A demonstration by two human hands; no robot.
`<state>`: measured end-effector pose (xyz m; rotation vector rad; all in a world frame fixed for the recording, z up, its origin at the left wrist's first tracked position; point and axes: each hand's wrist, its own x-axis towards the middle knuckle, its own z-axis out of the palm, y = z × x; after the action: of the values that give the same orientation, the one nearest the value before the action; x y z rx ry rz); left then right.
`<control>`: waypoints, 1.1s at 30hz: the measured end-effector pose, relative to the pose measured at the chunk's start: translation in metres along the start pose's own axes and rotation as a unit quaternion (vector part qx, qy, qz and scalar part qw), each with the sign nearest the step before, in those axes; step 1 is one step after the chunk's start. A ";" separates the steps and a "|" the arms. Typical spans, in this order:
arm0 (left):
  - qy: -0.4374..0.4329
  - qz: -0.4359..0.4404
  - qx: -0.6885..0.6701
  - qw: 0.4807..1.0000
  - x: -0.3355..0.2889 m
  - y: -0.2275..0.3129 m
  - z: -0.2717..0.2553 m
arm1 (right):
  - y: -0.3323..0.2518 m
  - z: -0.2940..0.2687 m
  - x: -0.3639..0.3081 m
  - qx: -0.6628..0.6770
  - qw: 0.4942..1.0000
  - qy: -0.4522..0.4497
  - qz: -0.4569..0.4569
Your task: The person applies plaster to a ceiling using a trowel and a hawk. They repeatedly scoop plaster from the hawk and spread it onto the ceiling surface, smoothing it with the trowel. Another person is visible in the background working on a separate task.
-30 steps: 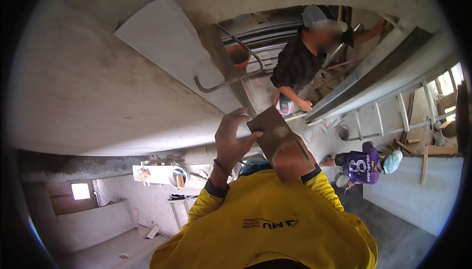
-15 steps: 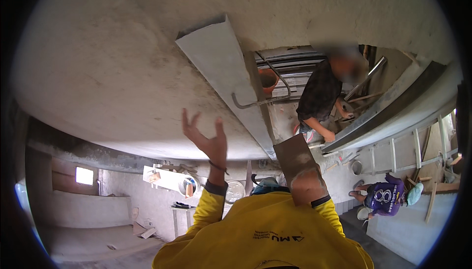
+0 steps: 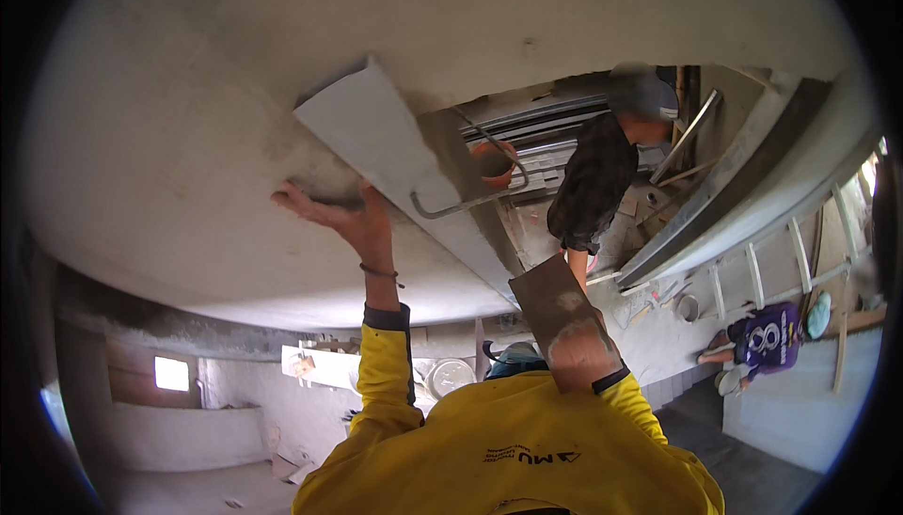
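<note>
My left hand (image 3: 350,225), wearing a dark bracelet, is raised with fingers spread against the grey plastered wall (image 3: 188,186). Its thumb is by the lower edge of a long pale board (image 3: 367,125) that lies along the wall opening; whether it touches the board I cannot tell. Nothing shows in that hand. A bent metal rod clamp (image 3: 461,206) hooks over the board. Close to my chest, my right hand (image 3: 576,353) grips a flat rectangular brown board (image 3: 550,301) smeared with mortar, its fingers partly hidden.
Through the opening, a person in a dark checked shirt (image 3: 594,176) stands beside an orange bucket (image 3: 493,163). Lower right, another person in a purple shirt (image 3: 767,338) is near a ladder (image 3: 754,275). Pale round tubs (image 3: 449,377) stand below on the left.
My left hand has moved left and up to the wall beside the pale board. My right hand keeps the brown board in nearly the same place. The view has shifted slightly.
</note>
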<state>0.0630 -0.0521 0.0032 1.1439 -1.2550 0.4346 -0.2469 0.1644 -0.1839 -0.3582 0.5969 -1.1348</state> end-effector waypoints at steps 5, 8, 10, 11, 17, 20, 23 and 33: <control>-0.031 -0.006 0.045 0.998 -0.003 0.004 -0.005 | 0.001 -0.003 0.001 0.028 1.000 -0.003 -0.015; -0.056 0.003 0.037 0.998 -0.008 0.005 -0.006 | 0.002 -0.007 0.002 0.043 0.999 0.000 -0.023; -0.077 0.003 0.035 0.996 -0.010 0.009 -0.012 | 0.001 -0.006 0.003 0.052 0.998 0.003 -0.030; -0.085 0.001 0.043 0.995 -0.013 0.010 -0.016 | 0.000 -0.007 0.002 0.058 0.998 0.004 -0.034; -0.121 0.144 0.049 0.981 -0.011 0.025 -0.044 | 0.005 -0.017 0.015 0.124 0.990 -0.014 -0.064; -0.155 0.285 0.011 0.946 -0.004 0.026 -0.045 | 0.013 -0.023 0.030 0.217 0.971 -0.065 -0.080; -0.193 0.374 0.024 0.907 0.000 0.031 -0.042 | 0.010 -0.009 0.048 0.147 0.979 0.008 -0.140; -0.156 0.418 0.089 0.891 -0.003 0.029 -0.030 | 0.006 0.025 0.061 -0.146 0.977 0.107 -0.115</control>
<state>0.0546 -0.0130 0.0160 0.7837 -2.0178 1.0514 -0.2094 0.1096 -0.1839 -0.5725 0.9355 -1.3204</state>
